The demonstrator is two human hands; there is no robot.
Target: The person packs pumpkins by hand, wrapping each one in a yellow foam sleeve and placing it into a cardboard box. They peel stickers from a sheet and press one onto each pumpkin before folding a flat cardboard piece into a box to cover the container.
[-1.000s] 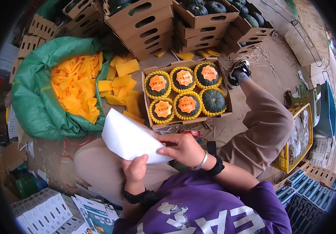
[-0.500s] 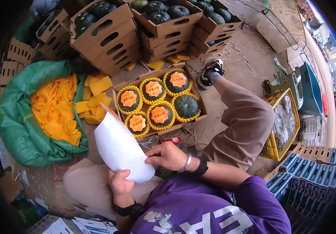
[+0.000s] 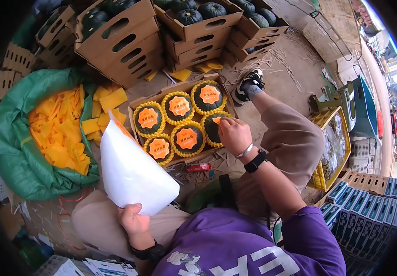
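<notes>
My left hand (image 3: 135, 221) grips the lower edge of a curled white sticker sheet (image 3: 138, 177), thumb on top. Orange shows along the sheet's far edge. My right hand (image 3: 236, 136) is closed at an orange sticker (image 3: 216, 120), over the dark green squash (image 3: 211, 133) at the near right of a cardboard box (image 3: 158, 95). Whether the fingers touch the squash is hidden. The other squashes in the box, such as the near middle squash (image 3: 199, 146), carry orange scalloped stickers on top. Each squash sits in a yellow foam net (image 3: 166, 109).
A green sack (image 3: 12, 152) of yellow foam nets (image 3: 55, 133) stands at left, with loose nets beside it. Stacked cartons (image 3: 129, 50) of squashes rise behind. At right are a yellow crate (image 3: 319, 172) and stacked printed boxes (image 3: 359, 216). A red wrapper (image 3: 199, 167) lies on the floor.
My right hand has left the sheet and moved up and right to the unlabelled squash, with an orange sticker at its fingers. My left hand and the sheet have shifted slightly left.
</notes>
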